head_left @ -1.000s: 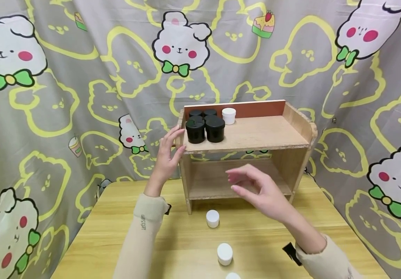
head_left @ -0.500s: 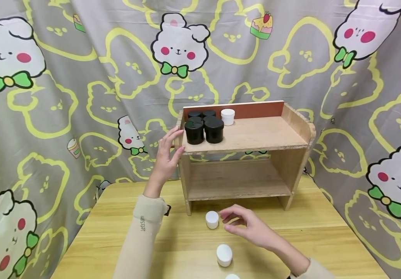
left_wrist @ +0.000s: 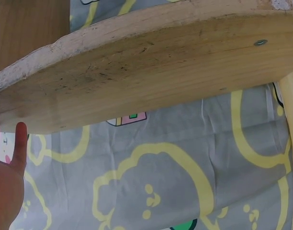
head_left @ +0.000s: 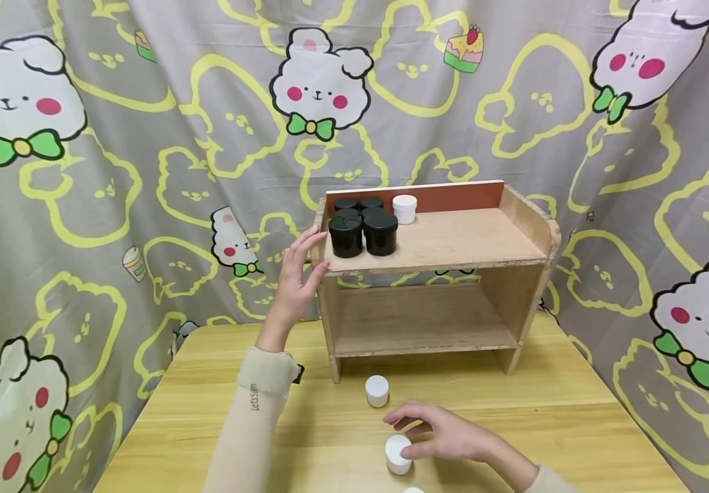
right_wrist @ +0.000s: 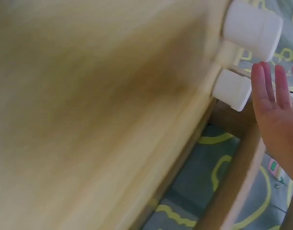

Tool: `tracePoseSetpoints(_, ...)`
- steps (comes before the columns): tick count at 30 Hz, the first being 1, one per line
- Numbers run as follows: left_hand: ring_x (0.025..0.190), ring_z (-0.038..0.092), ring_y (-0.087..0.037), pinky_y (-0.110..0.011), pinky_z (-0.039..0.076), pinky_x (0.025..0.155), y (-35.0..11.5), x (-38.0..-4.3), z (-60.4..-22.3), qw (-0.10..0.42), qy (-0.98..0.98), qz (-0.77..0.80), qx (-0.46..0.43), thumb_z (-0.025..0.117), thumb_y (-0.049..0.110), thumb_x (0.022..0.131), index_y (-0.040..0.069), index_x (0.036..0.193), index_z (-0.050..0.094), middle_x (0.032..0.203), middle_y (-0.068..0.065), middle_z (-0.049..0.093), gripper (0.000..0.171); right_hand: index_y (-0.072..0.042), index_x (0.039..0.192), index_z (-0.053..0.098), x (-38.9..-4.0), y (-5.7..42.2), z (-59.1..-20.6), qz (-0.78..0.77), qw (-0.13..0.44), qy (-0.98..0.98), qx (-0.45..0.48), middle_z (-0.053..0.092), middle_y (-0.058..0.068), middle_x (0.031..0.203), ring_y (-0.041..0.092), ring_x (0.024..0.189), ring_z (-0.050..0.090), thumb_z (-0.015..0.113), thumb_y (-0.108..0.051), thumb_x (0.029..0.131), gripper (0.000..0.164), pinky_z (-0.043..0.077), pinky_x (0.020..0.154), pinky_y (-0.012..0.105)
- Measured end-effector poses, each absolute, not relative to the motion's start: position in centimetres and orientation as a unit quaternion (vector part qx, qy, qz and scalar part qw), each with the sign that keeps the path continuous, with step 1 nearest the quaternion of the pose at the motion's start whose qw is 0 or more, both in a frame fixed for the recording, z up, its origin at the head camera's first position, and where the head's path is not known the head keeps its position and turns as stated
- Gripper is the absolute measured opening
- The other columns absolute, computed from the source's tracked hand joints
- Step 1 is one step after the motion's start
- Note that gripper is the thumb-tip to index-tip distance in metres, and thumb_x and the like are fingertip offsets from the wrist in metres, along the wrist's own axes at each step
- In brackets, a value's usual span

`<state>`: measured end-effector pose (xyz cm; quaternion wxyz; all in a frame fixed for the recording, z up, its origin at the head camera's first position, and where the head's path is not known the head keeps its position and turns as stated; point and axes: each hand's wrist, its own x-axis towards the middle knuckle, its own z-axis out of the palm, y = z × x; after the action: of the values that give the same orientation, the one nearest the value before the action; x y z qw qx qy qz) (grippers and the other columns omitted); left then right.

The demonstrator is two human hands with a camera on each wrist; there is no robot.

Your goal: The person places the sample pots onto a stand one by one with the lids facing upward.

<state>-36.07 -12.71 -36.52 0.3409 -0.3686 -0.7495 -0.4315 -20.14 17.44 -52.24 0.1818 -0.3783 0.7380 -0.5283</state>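
head view: white jars (head_left: 396, 459) stand upright, tops facing up.

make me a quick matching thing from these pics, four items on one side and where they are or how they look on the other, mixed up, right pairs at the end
Items
1. black jars
2. left hand
3. right hand
4. curtain

Places and looks
A. above the table, close to a white jar
B. grey with yellow outlines
C. clustered on the upper level of the shelf unit
D. at one side of the shelf unit

Right pairs: 1-C, 2-D, 3-A, 4-B
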Motion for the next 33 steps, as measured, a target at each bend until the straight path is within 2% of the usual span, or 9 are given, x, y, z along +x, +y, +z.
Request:
tracePoseSetpoints(6,0.147,0.039,-0.027,-0.049,0.036,0.107,-12.8,-36.0,-36.5,0.337,-0.753,-0.432,-0.365,0.063,0.007,0.102,0.016,0.152,0.049,0.165,-0.005,0.038,0.052,0.004,0.143,0.053,-20.4,17.8,-53.2,-0.525,0.212,0.725,-0.392,0.052,0.029,0.142,0.030,0.130,0.058,0.078,-0.023,0.094,0.061,0.049,0.110,0.034)
tracePoseSetpoints(14,0.149,0.037,-0.025,-0.047,0.037,0.107,-12.7,-35.9,-36.4,0.334,-0.756,-0.431,-0.361,0.064,0.008,0.102,0.016,0.152,0.050,0.165,-0.004,0.038,0.052,0.000,0.144,0.054,-20.8,17.9,-54.1,-0.523,0.225,0.723,-0.392,0.054,0.029,0.140,0.019,0.127,0.059,0.082,-0.017,0.089,0.064,0.048,0.111,0.029)
tracePoseSetpoints(19,0.148,0.038,-0.025,-0.045,0.040,0.106,-12.7,-36.0,-36.5,0.334,-0.758,-0.430,-0.359,0.064,0.008,0.102,0.016,0.151,0.050,0.165,-0.004,0.038,0.053,-0.003,0.142,0.057,-21.0,17.7,-54.6,-0.512,0.226,0.731,-0.390,0.059,0.023,0.137,0.012,0.122,0.060,0.083,-0.016,0.087,0.063,0.047,0.110,0.027)
tracePoseSetpoints(27,0.149,0.038,-0.025,-0.048,0.034,0.109,-12.6,-36.1,-36.5,0.340,-0.754,-0.427,-0.365,0.064,0.007,0.101,0.016,0.151,0.050,0.165,-0.005,0.038,0.053,-0.005,0.131,0.065,-20.9,17.3,-54.7,-0.498,0.196,0.753,-0.382,0.068,0.011,0.127,0.009,0.113,0.063,0.086,-0.014,0.083,0.053,0.053,0.102,0.026)
tracePoseSetpoints(33,0.148,0.039,-0.027,-0.053,0.030,0.111,-12.7,-36.2,-36.6,0.337,-0.754,-0.430,-0.364,0.063,0.006,0.101,0.016,0.151,0.050,0.165,-0.006,0.038,0.053,-0.009,0.127,0.068,-20.8,17.1,-54.6,-0.489,0.188,0.770,-0.364,0.069,0.000,0.122,0.008,0.110,0.063,0.087,-0.013,0.081,0.050,0.054,0.099,0.026)
